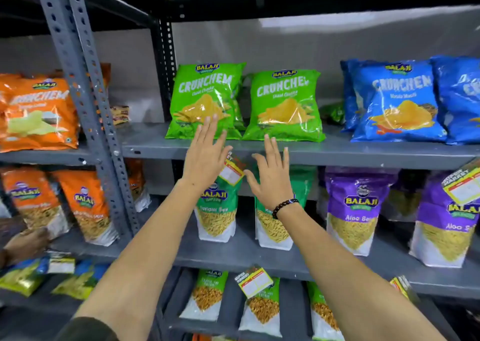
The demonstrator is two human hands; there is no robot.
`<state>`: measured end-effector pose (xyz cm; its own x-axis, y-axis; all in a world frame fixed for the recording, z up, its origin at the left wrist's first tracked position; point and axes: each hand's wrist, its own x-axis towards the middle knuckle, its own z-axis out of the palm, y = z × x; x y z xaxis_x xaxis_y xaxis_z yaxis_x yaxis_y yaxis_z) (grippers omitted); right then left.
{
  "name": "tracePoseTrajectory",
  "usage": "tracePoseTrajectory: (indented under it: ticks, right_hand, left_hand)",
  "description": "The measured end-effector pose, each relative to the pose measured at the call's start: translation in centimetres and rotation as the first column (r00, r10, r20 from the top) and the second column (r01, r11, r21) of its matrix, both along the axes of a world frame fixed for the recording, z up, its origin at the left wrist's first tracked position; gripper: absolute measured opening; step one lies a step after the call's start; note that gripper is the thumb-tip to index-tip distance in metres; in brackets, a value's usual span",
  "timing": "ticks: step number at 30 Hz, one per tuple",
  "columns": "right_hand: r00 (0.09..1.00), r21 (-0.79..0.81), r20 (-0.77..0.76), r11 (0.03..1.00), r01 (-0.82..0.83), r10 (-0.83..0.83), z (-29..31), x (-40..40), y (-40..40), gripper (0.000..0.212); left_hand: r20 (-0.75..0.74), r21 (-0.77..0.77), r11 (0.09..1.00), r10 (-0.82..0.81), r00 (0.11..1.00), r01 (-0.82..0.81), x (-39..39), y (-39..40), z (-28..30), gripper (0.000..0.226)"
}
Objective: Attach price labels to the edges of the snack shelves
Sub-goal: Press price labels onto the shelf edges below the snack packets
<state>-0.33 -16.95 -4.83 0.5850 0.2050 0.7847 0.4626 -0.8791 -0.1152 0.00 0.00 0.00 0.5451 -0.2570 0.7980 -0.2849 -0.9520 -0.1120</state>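
Observation:
A yellow and red price label (232,171) hangs tilted at the front edge of the grey middle shelf (337,156), below two green Crunchem bags (205,101). My left hand (205,156) is raised flat in front of that edge with its fingers spread, and it covers the label's left part. Whether the hand touches the label is not visible. Just right of the label, my right hand (271,174), with a dark bead bracelet on its wrist, is spread and holds nothing.
More labels hang at the right end of the same edge (462,184) and on the shelf edge below (255,281), (401,286). Blue bags (397,101), purple pouches (358,210) and orange bags (39,112) fill the shelves. A perforated steel upright (88,101) stands left. Another person's hand (26,239) reaches in at lower left.

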Motion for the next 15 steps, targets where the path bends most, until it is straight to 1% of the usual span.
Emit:
tracePoseTrajectory:
  ticks: [2,3,4,6,11,15]
  right_hand:
    - [1.0,0.003,-0.003,1.0,0.017,-0.017,-0.1,0.1,0.6,0.034]
    - [1.0,0.004,-0.003,1.0,0.016,-0.016,-0.1,0.2,0.9,0.029]
    - [1.0,0.01,-0.024,1.0,0.018,-0.018,-0.1,0.2,1.2,0.024]
    - [0.999,0.034,-0.031,0.999,0.028,-0.027,-0.2,0.5,1.7,0.02]
    - [0.995,0.112,-0.091,0.992,0.054,-0.044,0.7,1.1,1.8,0.015]
    - [0.995,0.123,-0.1,0.992,0.035,-0.022,0.9,1.1,1.7,0.014]
  left_hand:
    - [0.007,0.039,0.998,-0.049,0.999,0.049,0.0,0.8,-0.2,0.027]
    - [0.008,0.048,0.997,-0.06,0.998,0.06,0.2,1.1,-0.4,0.025]
    - [-0.026,0.061,0.996,-0.067,0.997,0.069,0.2,1.3,-0.3,0.028]
    - [-0.084,0.028,0.995,-0.097,0.992,0.1,0.3,1.3,-0.4,0.031]
    - [-0.096,-0.06,0.993,-0.105,0.99,0.099,0.4,0.6,0.8,0.012]
    - [-0.114,-0.059,0.989,-0.144,0.983,0.138,0.7,1.1,1.2,0.009]
